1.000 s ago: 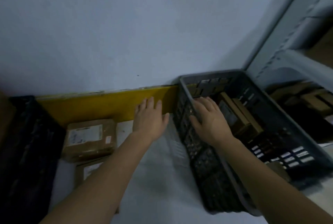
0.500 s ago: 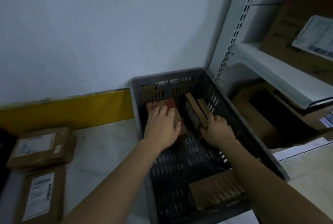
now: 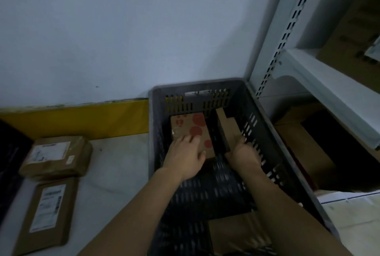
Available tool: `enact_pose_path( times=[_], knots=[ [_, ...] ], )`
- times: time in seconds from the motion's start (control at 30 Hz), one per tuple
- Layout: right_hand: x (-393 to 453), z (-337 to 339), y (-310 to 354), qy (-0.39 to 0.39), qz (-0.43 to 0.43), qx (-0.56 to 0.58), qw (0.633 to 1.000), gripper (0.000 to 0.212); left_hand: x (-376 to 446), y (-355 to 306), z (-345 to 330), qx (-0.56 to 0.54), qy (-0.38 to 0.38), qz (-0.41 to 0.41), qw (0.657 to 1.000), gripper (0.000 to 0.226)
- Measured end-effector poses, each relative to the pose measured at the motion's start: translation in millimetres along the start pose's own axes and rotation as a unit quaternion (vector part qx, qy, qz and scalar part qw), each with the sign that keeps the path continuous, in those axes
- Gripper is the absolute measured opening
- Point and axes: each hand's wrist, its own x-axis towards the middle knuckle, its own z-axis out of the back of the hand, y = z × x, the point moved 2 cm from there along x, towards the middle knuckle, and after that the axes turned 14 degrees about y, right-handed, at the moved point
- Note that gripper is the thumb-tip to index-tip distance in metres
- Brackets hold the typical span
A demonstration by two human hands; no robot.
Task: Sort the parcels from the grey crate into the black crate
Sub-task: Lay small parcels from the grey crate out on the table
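Grey crate [image 3: 265, 124] stands against the wall, beside the shelving. Inside it, the left hand [image 3: 186, 158] lies flat, fingers extended, on a red-dotted parcel [image 3: 192, 130]. The right hand [image 3: 244, 152] grasps the near end of a brown parcel [image 3: 227, 128] standing on edge. Black crate [image 3: 10, 165] sits at far left, with two labelled parcels [image 3: 55, 157] on the floor between.

— Grey slotted plastic crate [image 3: 265, 132]?
— Against the wall, holding a flat red-dotted cardboard parcel [image 3: 193, 130], brown cardboard parcels on edge [image 3: 228, 128], and another near the front [image 3: 236, 233].
— Black crate [image 3: 10, 163]?
— Far left, only partly visible.
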Motion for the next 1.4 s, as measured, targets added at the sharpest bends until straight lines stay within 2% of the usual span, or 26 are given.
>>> enact_pose_path(
  times=[0.17,0.23,0.3,0.37,0.43,0.47,0.53,0.63,0.73,0.8,0.93,1.0,1.2,1.3,1.4],
  knots=[
    [-34,41,2,-0.055,0.051,0.036,0.997,0.076,5,-5,0,-0.082,0.024,0.004,0.996,0.048],
    [-58,65,0,-0.074,0.084,0.118,0.987,0.076,9,-10,7,-0.158,0.025,0.022,0.987,0.054],
    [-83,86,-7,-0.074,0.118,0.266,0.954,0.072,13,-16,16,-0.261,0.022,0.054,0.964,0.066],
    [-109,101,-11,-0.053,0.167,0.407,0.896,0.062,19,-20,26,-0.396,0.015,0.083,0.915,0.082],
    [-127,104,-12,-0.034,0.211,0.462,0.861,0.054,20,-24,32,-0.555,0.008,0.074,0.829,0.091],
    [-136,104,-10,-0.021,0.228,0.470,0.852,0.058,20,-24,33,-0.612,-0.002,0.061,0.788,0.089],
    [-143,101,-9,0.004,0.264,0.474,0.840,0.072,17,-24,38,-0.655,-0.043,0.050,0.753,0.072],
    [-149,100,-9,0.057,0.320,0.456,0.829,0.089,10,-17,46,-0.668,-0.087,0.060,0.736,0.063],
    [-147,105,-9,0.075,0.332,0.438,0.832,0.102,-4,-3,64,-0.677,-0.113,0.064,0.724,0.053],
    [-144,109,-4,0.061,0.328,0.453,0.827,0.094,-17,9,78,-0.686,-0.129,0.055,0.714,0.047],
    [-144,126,10,-0.015,0.306,0.505,0.807,0.081,-52,47,115,-0.694,-0.193,0.056,0.691,0.037],
    [-150,135,21,-0.029,0.318,0.519,0.793,0.078,-71,73,127,-0.682,-0.220,0.074,0.694,0.036],
    [-171,135,98,-0.042,0.352,0.496,0.793,0.072,-131,153,117,-0.643,-0.300,0.123,0.694,0.030],
    [-192,115,158,-0.032,0.366,0.456,0.810,0.064,-156,197,96,-0.625,-0.318,0.128,0.701,0.036],
    [-208,80,213,-0.016,0.347,0.398,0.849,0.067,-185,243,70,-0.609,-0.319,0.168,0.706,0.045]
  ],
)
